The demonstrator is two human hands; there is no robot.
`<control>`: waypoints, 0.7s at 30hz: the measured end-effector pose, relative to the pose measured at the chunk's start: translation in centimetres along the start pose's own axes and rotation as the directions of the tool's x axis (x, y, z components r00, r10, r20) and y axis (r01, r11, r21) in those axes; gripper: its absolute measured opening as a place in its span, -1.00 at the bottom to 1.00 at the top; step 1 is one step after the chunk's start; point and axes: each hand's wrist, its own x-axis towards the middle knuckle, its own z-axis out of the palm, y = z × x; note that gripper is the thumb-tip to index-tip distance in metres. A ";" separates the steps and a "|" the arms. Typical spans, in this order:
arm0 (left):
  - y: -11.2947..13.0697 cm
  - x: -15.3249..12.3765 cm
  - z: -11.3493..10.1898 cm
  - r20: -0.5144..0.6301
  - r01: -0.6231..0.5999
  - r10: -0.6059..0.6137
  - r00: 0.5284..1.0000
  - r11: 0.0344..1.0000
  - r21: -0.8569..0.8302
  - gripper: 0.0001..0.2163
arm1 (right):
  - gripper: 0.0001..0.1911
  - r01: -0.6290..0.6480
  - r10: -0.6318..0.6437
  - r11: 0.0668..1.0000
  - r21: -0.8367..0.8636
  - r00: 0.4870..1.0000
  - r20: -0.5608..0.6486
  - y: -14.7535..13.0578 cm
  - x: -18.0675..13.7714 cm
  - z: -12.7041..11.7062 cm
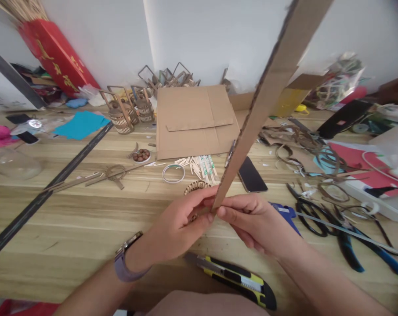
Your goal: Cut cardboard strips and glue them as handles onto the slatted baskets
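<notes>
A long cardboard strip [251, 118] rises on a slant from my fingers toward the upper right, its corrugated edge showing. My left hand [182, 219] pinches the strip's lower end between thumb and fingers. Just to its right, my right hand [251, 219] pinches the same end, the two hands almost touching. Behind my left hand stands a small round striped basket-like piece [196, 188], partly hidden by the fingers. A yellow and black utility knife [235, 278] lies on the table below my hands.
Flat cardboard [192, 105] lies beyond my hands, with small sticks [199, 166] and a tape ring [173, 173] before it. A phone [252, 174], scissors [314, 215] and a blue glue gun [286, 215] are at right. Small bucket-shaped crafts [120, 118] stand back left.
</notes>
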 end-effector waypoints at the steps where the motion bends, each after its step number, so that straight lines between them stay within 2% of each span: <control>1: 0.3 -0.1 0.1 -0.053 -0.018 0.019 0.998 1.000 0.009 -0.66 | -0.45 0.000 0.000 1.000 0.007 1.000 -0.012 0.0 0.0 0.1; 6: 1.1 0.0 0.9 -0.257 -0.056 0.072 0.964 0.996 0.067 -0.85 | -0.43 0.002 -0.003 1.000 -0.002 0.999 -0.036 0.1 -0.2 0.3; 11: 0.8 0.3 1.9 -0.354 -0.041 0.049 0.934 0.999 0.030 -0.91 | -0.43 0.003 -0.004 0.999 -0.032 0.999 -0.039 0.5 -0.3 0.5; 15: 0.7 0.3 2.5 -0.394 -0.054 0.087 0.915 0.994 0.095 -0.90 | -0.43 -0.008 0.000 0.990 -0.139 0.998 -0.056 -0.2 -0.6 0.2; 18: 0.6 0.2 2.7 -0.413 -0.066 0.125 0.902 0.986 0.155 -0.90 | -0.55 0.095 -0.140 0.959 -0.268 0.978 -0.152 -1.5 -1.0 -0.1; 21: 0.4 0.2 2.9 -0.426 -0.091 0.156 0.891 0.981 0.169 -0.91 | -0.70 0.211 -0.334 0.880 -0.426 0.912 -0.237 -2.8 -1.4 -0.1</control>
